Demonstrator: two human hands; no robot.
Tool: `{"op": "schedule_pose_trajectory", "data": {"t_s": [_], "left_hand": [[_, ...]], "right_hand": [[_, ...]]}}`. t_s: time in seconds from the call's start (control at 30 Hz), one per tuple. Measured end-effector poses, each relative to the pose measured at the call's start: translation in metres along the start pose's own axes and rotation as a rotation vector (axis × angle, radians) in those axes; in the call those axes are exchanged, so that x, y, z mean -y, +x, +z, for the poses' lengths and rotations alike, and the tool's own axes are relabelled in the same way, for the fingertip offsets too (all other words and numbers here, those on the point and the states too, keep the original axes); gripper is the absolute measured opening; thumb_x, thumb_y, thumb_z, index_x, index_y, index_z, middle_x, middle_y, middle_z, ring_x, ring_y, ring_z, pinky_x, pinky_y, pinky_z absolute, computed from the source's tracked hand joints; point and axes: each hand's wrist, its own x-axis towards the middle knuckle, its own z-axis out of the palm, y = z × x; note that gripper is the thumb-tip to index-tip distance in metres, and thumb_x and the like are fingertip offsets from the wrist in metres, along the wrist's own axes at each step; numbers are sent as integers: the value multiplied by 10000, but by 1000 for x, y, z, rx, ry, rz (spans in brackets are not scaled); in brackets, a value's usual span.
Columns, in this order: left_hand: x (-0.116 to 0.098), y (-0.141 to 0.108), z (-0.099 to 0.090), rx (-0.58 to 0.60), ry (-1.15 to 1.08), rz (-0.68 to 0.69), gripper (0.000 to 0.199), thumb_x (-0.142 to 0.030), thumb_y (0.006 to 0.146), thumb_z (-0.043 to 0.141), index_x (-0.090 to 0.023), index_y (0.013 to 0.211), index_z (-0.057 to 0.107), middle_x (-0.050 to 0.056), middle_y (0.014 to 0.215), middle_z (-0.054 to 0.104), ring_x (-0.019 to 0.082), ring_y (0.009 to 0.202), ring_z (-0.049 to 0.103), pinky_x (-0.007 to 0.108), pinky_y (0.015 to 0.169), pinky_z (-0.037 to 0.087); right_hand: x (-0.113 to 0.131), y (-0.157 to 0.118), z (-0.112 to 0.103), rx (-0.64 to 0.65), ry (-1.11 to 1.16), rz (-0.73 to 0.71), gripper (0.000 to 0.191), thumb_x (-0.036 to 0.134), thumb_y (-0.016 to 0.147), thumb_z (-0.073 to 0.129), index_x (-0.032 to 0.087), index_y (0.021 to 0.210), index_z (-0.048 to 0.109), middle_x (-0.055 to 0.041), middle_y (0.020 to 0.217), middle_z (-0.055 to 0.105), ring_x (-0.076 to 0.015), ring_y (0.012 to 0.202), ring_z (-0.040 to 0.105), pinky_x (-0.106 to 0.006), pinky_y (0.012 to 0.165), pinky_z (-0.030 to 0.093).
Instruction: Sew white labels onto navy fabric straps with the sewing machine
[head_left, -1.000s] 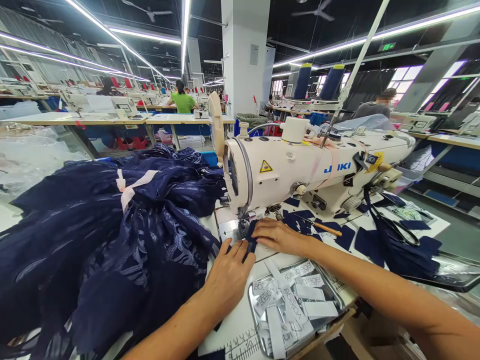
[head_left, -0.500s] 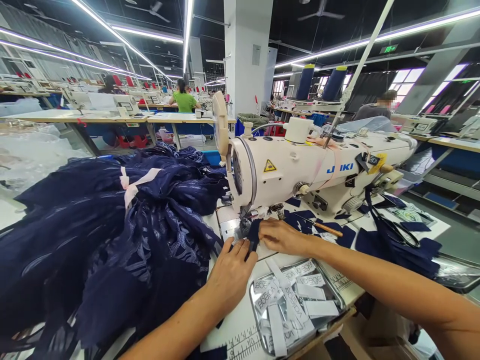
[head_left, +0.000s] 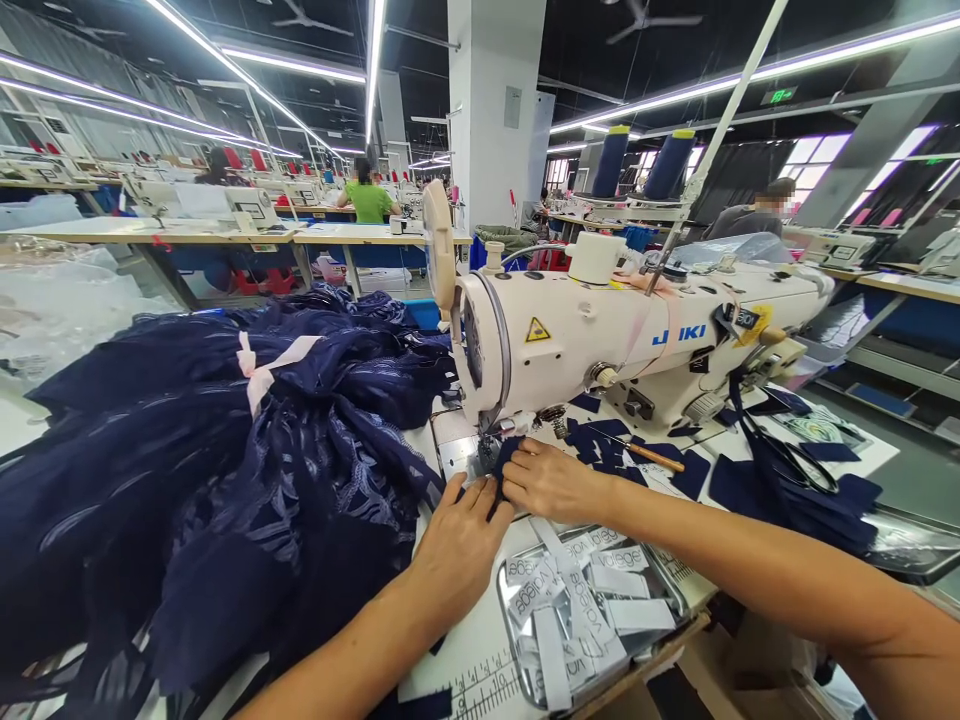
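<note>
Holds navy cloth piece [head_left: 505, 458] in narrow grip of right hand [head_left: 551, 482], close below left end of sewing machine [head_left: 570, 335] on counter [head_left: 480, 628]. Rests left hand [head_left: 461, 535], palm down and extended, at near-left edge of cloth; cannot tell state of grip there. Has large navy fabric pile [head_left: 217, 480], tied with pale strip [head_left: 289, 360], at left; metal tray [head_left: 682, 606] of white labels [head_left: 641, 617] just right of left hand; wooden-handled tool [head_left: 655, 457] among navy scraps [head_left: 694, 478], farther right.

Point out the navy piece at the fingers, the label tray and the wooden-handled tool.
Navy piece [head_left: 508, 455]: head view, its exposed upper part.
Label tray [head_left: 512, 640]: head view, its left rim.
Wooden-handled tool [head_left: 657, 458]: head view, middle of its handle.
</note>
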Motion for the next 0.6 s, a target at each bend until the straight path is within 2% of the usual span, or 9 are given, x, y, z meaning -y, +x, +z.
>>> {"op": "schedule_pose_trajectory", "data": {"t_s": [0.07, 0.13, 0.23, 0.3, 0.4, 0.47, 0.57, 0.6], "left_hand": [[1, 0, 0, 21, 0, 2, 288, 5, 653, 368, -133, 809, 566, 130, 957, 636, 225, 943, 574, 411, 884, 372], [1, -1, 1, 41, 1, 7, 294, 11, 643, 372, -134, 810, 566, 132, 969, 631, 228, 955, 568, 408, 886, 369], [1, 0, 0, 49, 0, 9, 299, 22, 628, 380, -136, 804, 564, 138, 1000, 621, 230, 963, 564, 407, 890, 362], [1, 0, -1, 45, -2, 11, 298, 24, 627, 383, -138, 801, 562, 137, 1003, 620, 227, 959, 565, 405, 891, 360], [0, -1, -1, 34, -7, 7, 295, 24, 633, 385, -138, 806, 562, 134, 1003, 620, 223, 961, 563, 407, 899, 353], [0, -2, 0, 21, -23, -8, 287, 15, 647, 389, -137, 815, 565, 131, 1015, 617, 224, 973, 557, 413, 910, 345], [1, -4, 2, -5, -62, -27, 267, -9, 684, 393, -136, 835, 573, 122, 1017, 619, 225, 990, 548, 421, 924, 336], [1, -4, 2, -14, -75, -31, 265, -14, 695, 391, -135, 842, 576, 117, 1009, 622, 224, 991, 547, 422, 926, 335]], "right_hand": [[-1, 1, -1, 3, 114, 56, 209, 61, 818, 359, 128, 697, 515, -42, 674, 515, -141, 623, 441, -306, 683, 362], [-3, -1, 0, -11, 342, 160, 168, 61, 786, 405, 140, 663, 489, -12, 638, 494, -118, 592, 429, -258, 643, 370], [-7, -10, 0, -99, 721, 343, 127, 74, 771, 420, 146, 681, 473, 15, 623, 476, -89, 562, 427, -191, 549, 356], [-8, -18, -1, -149, 853, 398, 129, 114, 795, 415, 150, 682, 466, 22, 610, 464, -85, 554, 426, -186, 536, 349], [-7, -23, -5, -140, 815, 346, 261, 163, 810, 418, 165, 551, 387, 45, 526, 374, -82, 501, 374, -215, 564, 346], [-4, -19, -7, -152, 722, 338, 269, 137, 788, 426, 167, 526, 372, 42, 522, 368, -89, 505, 372, -231, 581, 354], [-2, -9, -3, -200, 637, 347, 134, 75, 763, 420, 144, 712, 522, -23, 693, 510, -127, 660, 468, -246, 647, 396], [-2, -5, 0, -208, 626, 337, 161, 63, 768, 412, 138, 800, 551, -46, 763, 536, -137, 716, 486, -252, 671, 408]]}}
